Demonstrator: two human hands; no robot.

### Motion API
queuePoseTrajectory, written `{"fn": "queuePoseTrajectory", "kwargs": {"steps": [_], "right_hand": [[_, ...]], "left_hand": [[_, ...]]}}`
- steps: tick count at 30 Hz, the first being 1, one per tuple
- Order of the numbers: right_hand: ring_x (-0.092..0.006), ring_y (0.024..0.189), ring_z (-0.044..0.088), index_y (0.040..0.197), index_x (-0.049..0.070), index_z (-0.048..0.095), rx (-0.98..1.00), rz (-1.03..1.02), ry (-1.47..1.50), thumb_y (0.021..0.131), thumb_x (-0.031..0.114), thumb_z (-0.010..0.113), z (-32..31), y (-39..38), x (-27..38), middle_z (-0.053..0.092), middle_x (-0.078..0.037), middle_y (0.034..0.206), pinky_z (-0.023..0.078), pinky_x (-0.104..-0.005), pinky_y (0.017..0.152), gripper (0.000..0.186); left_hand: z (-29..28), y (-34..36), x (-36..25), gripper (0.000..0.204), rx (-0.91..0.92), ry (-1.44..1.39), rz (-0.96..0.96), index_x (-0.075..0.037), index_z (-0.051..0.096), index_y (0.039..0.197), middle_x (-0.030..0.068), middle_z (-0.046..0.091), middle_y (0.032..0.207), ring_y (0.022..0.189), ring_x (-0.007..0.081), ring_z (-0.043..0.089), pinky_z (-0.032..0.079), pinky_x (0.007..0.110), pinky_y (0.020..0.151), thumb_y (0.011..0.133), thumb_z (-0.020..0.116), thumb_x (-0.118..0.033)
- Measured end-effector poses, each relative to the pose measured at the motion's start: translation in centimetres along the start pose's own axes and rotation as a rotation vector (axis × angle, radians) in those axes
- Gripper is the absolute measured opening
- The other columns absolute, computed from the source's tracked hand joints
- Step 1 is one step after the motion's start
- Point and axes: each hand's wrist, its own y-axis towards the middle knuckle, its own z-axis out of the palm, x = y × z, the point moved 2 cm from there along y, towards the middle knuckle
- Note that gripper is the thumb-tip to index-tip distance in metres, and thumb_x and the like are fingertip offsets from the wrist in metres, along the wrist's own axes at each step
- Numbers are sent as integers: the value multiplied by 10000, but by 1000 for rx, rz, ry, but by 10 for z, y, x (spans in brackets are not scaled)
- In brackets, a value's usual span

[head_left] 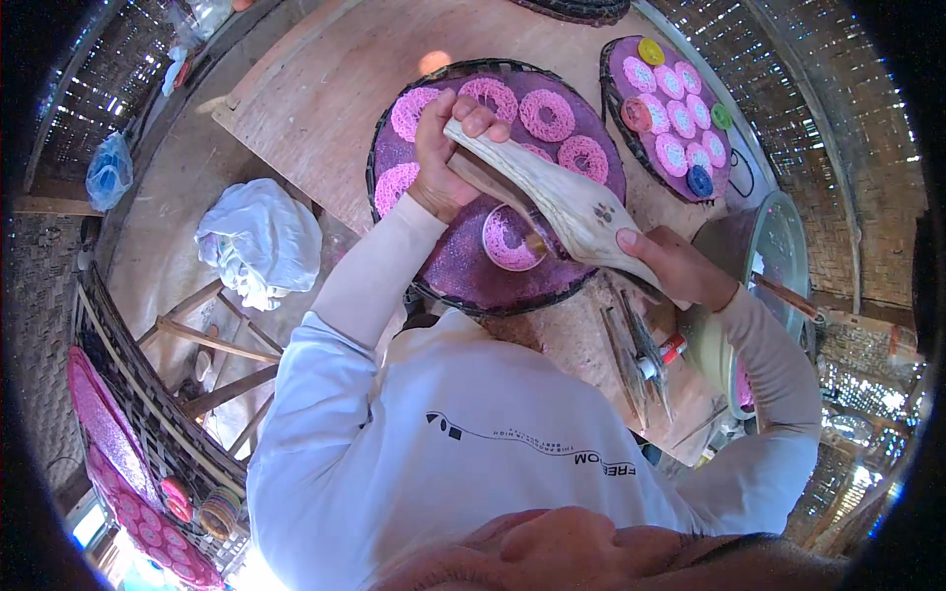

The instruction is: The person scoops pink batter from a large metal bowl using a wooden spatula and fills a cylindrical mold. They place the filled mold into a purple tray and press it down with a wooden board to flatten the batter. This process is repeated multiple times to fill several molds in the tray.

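Note:
Both my hands hold a long pale wooden tool, broad and dark-spotted towards its right part. My left hand wraps round its upper left end. My right hand grips the lower right end, thumb on top. The tool slants over a round purple tray with a dark woven rim. Several pink rings of thin strands, such as one pink ring, lie on this tray. Partly under the tool, a round pale-rimmed mould has pink strands inside. The tool's underside is mostly hidden.
A second tray at far right holds pink-and-white rings and coloured discs. Thin sticks and a red-and-white tube lie on the wooden table. A large pale tub stands right. White cloth bundle and wooden struts are left.

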Motion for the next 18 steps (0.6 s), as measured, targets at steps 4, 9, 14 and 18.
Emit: {"fn": "queuePoseTrajectory", "kwargs": {"steps": [4,9,14,18], "right_hand": [[-102,601,504,845,-60,634,-56,11,-120,865,551,448,1,5,9,572,-47,638,409,-279,561,639],[-173,563,546,806,-54,646,-154,-135,-241,802,639,468,11,23,11,568,-83,589,441,-333,561,715],[-207,518,565,737,-57,648,-187,-152,-195,768,705,447,28,38,-2,535,-93,510,452,-349,544,789],[-178,506,549,741,-67,638,-155,-164,-188,792,685,433,29,30,-18,542,-92,530,443,-315,526,782]], "left_hand": [[4,2,-10,315,72,37,-32,-174,424,621,-19,483,589,684,228,497,433,369,662,872,482,-355],[13,-5,-34,329,57,145,14,-179,413,623,-35,472,578,653,203,488,427,363,655,882,463,-375],[20,-20,-43,314,-51,273,71,-201,396,641,-77,425,572,633,120,457,384,336,699,905,422,-370],[0,-33,-29,350,-52,63,19,-163,414,663,-20,453,624,719,210,498,428,402,709,909,412,-411]]}}
